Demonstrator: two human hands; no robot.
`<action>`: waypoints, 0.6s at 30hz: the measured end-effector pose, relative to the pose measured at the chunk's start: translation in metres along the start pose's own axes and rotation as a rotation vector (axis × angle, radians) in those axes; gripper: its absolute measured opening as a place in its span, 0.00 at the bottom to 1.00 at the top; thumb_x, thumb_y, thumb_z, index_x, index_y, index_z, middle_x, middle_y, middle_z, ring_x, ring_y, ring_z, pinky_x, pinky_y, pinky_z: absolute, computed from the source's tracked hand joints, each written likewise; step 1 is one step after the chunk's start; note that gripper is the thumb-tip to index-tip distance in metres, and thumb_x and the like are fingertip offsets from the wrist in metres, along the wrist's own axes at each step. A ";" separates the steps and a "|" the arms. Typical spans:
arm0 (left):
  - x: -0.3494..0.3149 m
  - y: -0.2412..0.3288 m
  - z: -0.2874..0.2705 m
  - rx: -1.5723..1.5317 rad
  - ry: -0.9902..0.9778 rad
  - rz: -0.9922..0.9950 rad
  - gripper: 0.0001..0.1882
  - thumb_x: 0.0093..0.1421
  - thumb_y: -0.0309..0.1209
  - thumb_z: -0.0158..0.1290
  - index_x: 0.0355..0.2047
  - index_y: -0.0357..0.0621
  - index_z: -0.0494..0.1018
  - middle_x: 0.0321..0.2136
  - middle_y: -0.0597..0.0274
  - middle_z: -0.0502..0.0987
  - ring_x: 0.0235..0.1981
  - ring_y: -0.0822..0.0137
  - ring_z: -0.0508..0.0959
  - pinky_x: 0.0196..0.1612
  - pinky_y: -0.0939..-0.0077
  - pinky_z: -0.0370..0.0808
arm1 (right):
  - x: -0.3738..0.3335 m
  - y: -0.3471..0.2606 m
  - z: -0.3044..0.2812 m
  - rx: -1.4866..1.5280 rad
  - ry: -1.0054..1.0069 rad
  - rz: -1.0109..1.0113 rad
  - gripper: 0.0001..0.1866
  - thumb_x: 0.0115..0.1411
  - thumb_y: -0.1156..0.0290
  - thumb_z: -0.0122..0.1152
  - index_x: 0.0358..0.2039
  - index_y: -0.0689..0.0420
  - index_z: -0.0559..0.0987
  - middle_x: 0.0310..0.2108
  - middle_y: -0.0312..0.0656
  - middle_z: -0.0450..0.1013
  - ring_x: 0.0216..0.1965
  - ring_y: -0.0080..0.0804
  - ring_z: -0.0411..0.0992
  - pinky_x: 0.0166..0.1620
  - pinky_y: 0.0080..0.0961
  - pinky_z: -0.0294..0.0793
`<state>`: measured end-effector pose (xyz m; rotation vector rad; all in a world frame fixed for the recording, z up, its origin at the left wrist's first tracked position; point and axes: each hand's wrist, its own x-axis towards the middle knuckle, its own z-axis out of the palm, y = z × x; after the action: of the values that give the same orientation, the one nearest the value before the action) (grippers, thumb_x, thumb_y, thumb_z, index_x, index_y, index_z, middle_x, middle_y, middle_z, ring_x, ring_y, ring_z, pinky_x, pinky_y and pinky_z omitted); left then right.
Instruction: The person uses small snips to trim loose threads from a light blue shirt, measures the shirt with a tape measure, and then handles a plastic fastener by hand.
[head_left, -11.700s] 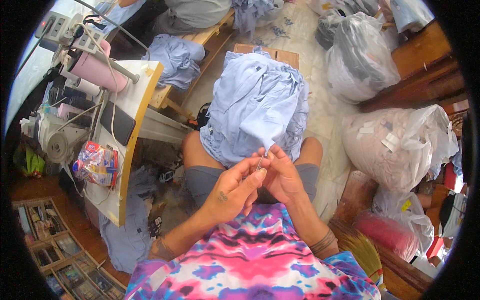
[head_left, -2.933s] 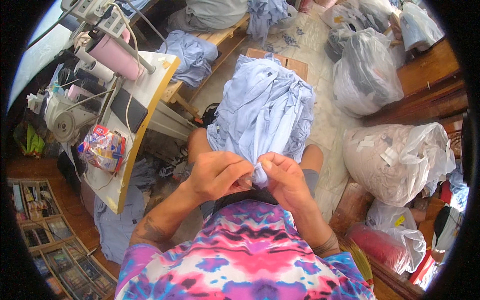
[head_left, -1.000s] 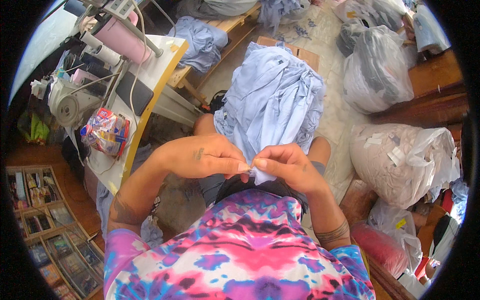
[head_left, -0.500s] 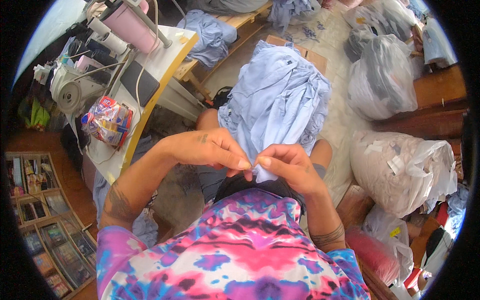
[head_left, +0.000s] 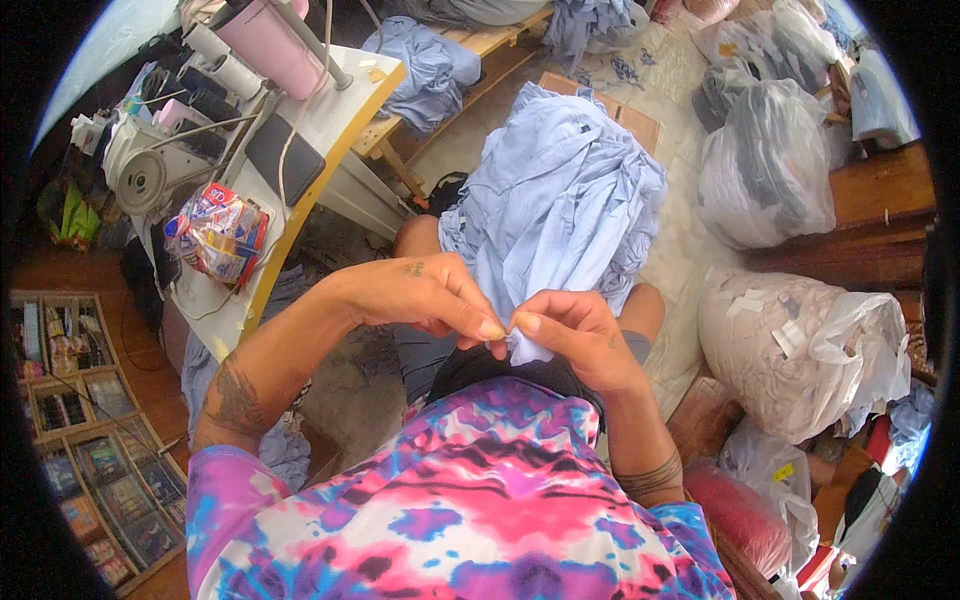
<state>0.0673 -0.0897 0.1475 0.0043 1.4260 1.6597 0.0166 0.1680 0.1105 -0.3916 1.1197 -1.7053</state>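
Observation:
A heap of light blue garments (head_left: 560,190) lies over my lap and the low wooden surface in front of me. From its near end, a small bunched corner of light blue cloth (head_left: 527,349) comes up between my hands. My right hand (head_left: 585,335) pinches this corner between thumb and fingers. Thumb and forefinger of my left hand (head_left: 430,298) are pressed together right beside it, the fingertips almost meeting those of the right. Whatever the left fingertips hold is too small to make out.
On the left, a yellow-edged table (head_left: 335,140) bears a sewing machine (head_left: 140,170), a pink tumbler (head_left: 270,50), a dark phone-like slab (head_left: 285,155) and a colourful plastic packet (head_left: 220,235). Stuffed plastic bags (head_left: 765,160) line the right side. A compartmented rack (head_left: 95,440) stands lower left.
Both hands keep nearly the same pinching pose at the cloth corner. My left wrist has tilted slightly, and the whole view has shifted a little.

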 end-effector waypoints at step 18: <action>0.002 -0.015 0.030 0.289 0.567 0.507 0.12 0.61 0.30 0.64 0.43 0.38 0.82 0.31 0.67 0.78 0.28 0.76 0.71 0.32 0.78 0.68 | -0.007 0.015 0.000 -0.004 0.261 -0.098 0.12 0.70 0.68 0.63 0.43 0.65 0.82 0.33 0.34 0.79 0.32 0.17 0.72 0.36 0.18 0.70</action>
<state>0.0916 -0.0669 0.1446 0.0679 2.2314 1.9295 0.0276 0.1733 0.1001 -0.2335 1.3098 -1.8802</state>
